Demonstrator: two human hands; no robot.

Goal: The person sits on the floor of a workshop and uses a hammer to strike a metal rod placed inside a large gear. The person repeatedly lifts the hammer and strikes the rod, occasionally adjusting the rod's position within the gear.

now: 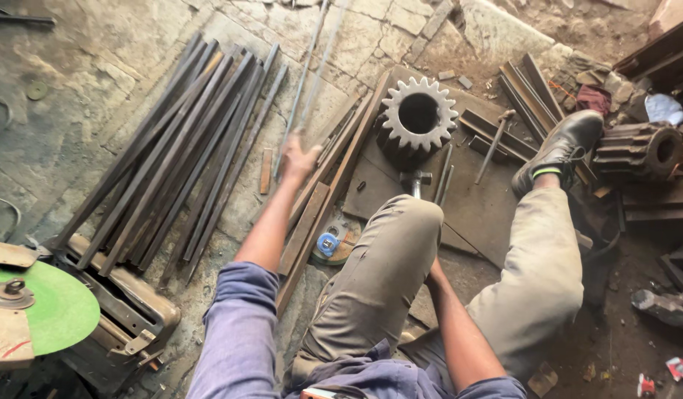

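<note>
My left hand is stretched out in front of me and closed around a long thin metal rod, which is motion-blurred and points away toward the far stone floor. The hand is beside a pile of long dark steel bars lying on the ground. My right arm runs down between my legs; my right hand is hidden behind my left knee. A large toothed gear stands on a steel plate just past that knee, with a hammer lying near it.
A cut-off saw with a green disc sits at lower left. A tape measure lies by flat wooden strips. A second ribbed gear lies at right beyond my boot. More angle bars lie at the back.
</note>
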